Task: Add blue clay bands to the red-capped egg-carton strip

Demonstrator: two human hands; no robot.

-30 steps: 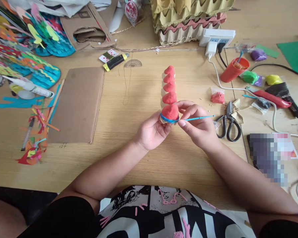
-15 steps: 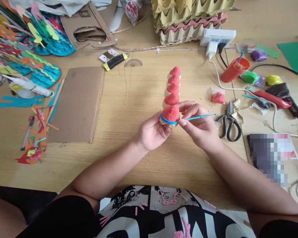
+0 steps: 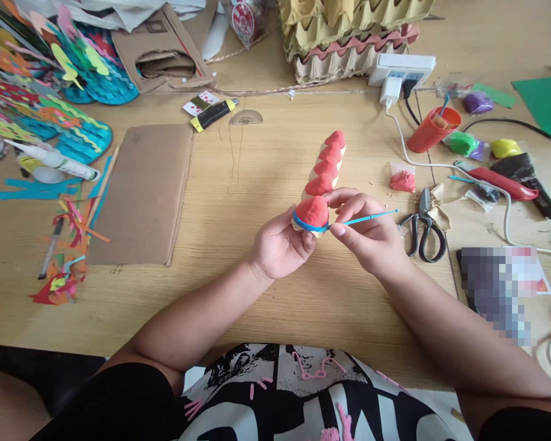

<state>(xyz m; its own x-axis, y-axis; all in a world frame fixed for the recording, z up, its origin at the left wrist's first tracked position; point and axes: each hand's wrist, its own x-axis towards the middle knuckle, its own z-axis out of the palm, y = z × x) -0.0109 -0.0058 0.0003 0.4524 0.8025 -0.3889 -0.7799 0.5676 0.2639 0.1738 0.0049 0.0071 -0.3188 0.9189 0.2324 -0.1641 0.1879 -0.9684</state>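
Head view: left hand (image 3: 280, 245) cradling clay stack (image 3: 322, 177) at base, right hand (image 3: 371, 236) pinching blue strip (image 3: 367, 217); soft, light, easily dented.

Matt red clay caps (image 3: 312, 210), thin blue strand (image 3: 365, 217), pale wood-grain table (image 3: 266, 294), corrugated cardboard sheet (image 3: 142, 193).

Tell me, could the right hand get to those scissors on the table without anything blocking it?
Probably yes. The scissors lie on bare table just right of the right hand, nothing between them. But its fingers pinch a blue strip, so it isn't free.
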